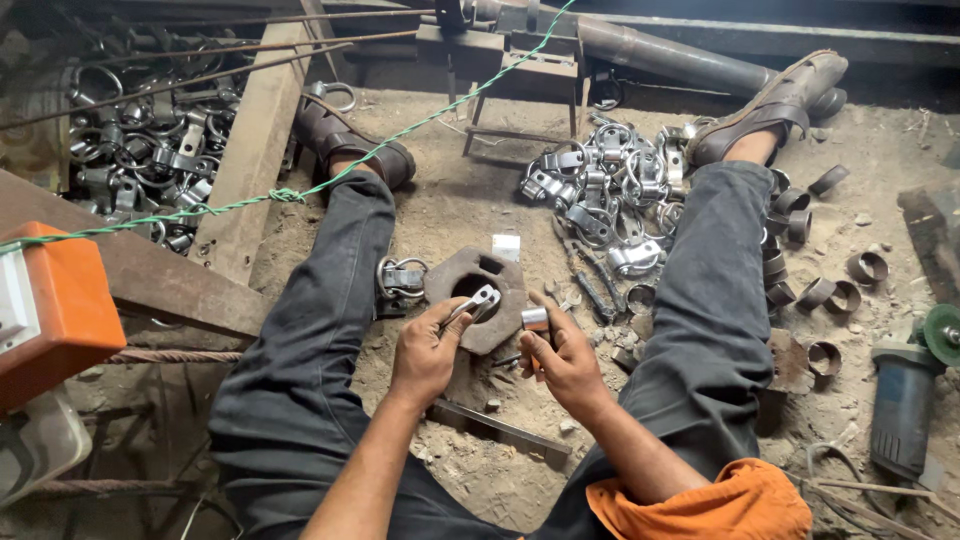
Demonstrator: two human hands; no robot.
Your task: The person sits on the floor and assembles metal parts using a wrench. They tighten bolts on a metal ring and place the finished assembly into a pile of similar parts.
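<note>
Sitting on sandy ground [480, 470]: left hand [425, 350] grasping a bent metal clamp piece [474, 303] over a hexagonal iron block [478, 296]; right hand [562, 358] pinching a short metal sleeve [535, 319]. Beyond, between the legs, a heap of finished clamps [605, 190]; far left, another clamp pile [145, 140] behind a wooden beam [250, 140].

Metal workshop: dirt floor [470, 210], clamp heaps [610, 190], angle grinder [905, 390].
</note>
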